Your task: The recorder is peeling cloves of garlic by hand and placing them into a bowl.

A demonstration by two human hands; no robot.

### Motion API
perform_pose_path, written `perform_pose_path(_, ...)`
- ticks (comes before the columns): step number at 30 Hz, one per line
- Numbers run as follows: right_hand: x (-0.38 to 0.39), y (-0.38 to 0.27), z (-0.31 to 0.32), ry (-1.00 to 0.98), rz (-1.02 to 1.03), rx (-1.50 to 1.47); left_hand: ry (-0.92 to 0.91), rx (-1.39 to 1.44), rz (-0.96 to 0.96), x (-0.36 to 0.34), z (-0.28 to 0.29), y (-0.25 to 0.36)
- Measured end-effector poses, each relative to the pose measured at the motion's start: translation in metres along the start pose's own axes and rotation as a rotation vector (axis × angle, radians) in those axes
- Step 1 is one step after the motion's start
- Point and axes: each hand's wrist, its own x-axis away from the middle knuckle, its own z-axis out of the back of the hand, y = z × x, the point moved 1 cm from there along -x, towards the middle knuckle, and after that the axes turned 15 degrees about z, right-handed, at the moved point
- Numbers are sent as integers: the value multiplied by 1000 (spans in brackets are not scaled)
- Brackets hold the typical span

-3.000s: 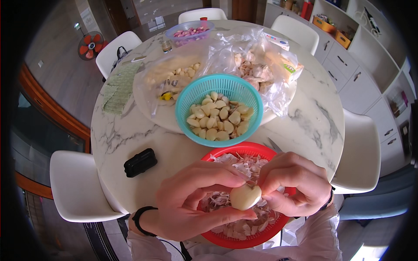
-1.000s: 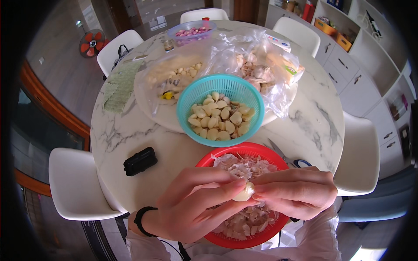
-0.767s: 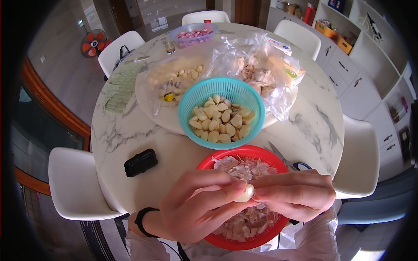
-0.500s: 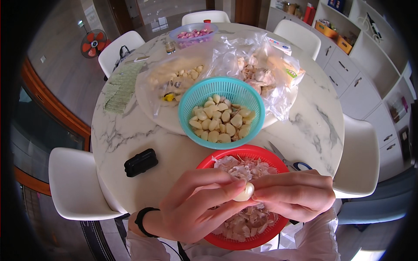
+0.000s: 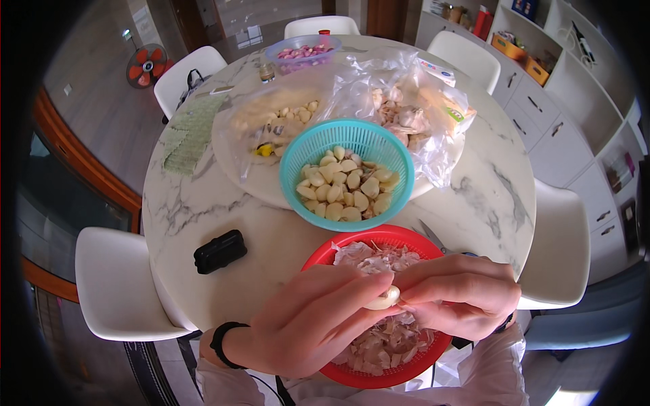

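My left hand [image 5: 311,318] pinches a pale garlic clove [image 5: 384,298] between thumb and fingertips. From the right, my right hand [image 5: 457,294] grips the same clove, its other fingers curled. Both hands are over a red plastic colander [image 5: 345,377] holding papery garlic skins. Just beyond stands a turquoise basket [image 5: 296,155] of peeled cloves. Scissors [image 5: 433,235] lie beside the red colander, their handles mostly hidden by my right hand.
Behind the basket, clear plastic bags [image 5: 433,162] of garlic lie on a raised round board. A bowl of shallots [image 5: 303,54], a green cloth [image 5: 189,135] and a black case [image 5: 220,252] are on the marble table [image 5: 497,203]. White chairs [image 5: 115,284] surround it.
The clove looks further turned and more covered by my fingers than earlier. My right hand has shifted slightly, its fingers angled more upward, hiding more of the scissor handles.
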Motion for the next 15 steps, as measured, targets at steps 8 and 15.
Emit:
perform_pose_path(8,0,-1,0,26,-94,-40,-28,1,76,0,3,-5)
perform_pose_path(15,-1,2,-1,39,-139,21,-71,-34,63,-2,1,-7)
